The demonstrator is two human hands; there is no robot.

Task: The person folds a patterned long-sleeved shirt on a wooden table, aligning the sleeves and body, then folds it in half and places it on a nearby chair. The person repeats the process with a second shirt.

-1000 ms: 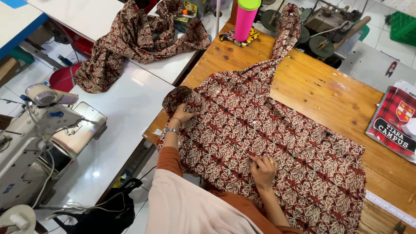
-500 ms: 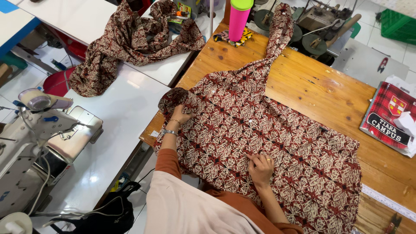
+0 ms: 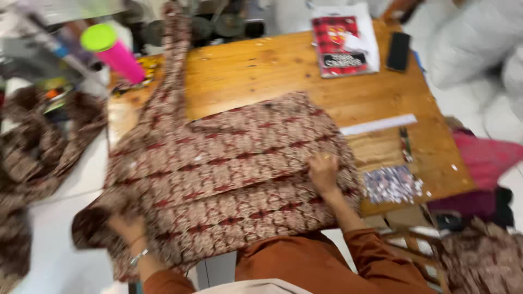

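Observation:
A large piece of brown and red patterned cloth lies spread over a wooden table, one strip of it running up toward the far edge. My left hand grips the bunched left corner of the cloth, which hangs past the table's edge; a bracelet sits on that wrist. My right hand rests flat on the cloth near its right edge, fingers closed together. The view is blurred by motion.
A pink bottle with a green lid stands at the far left. A red checked packet and a black phone lie at the far edge. A white ruler and a speckled patch lie to the right. More patterned cloth lies left.
The view has swung to the right and blurred. My right hand has slid toward the cloth's right edge. My left hand stays on the bunched corner.

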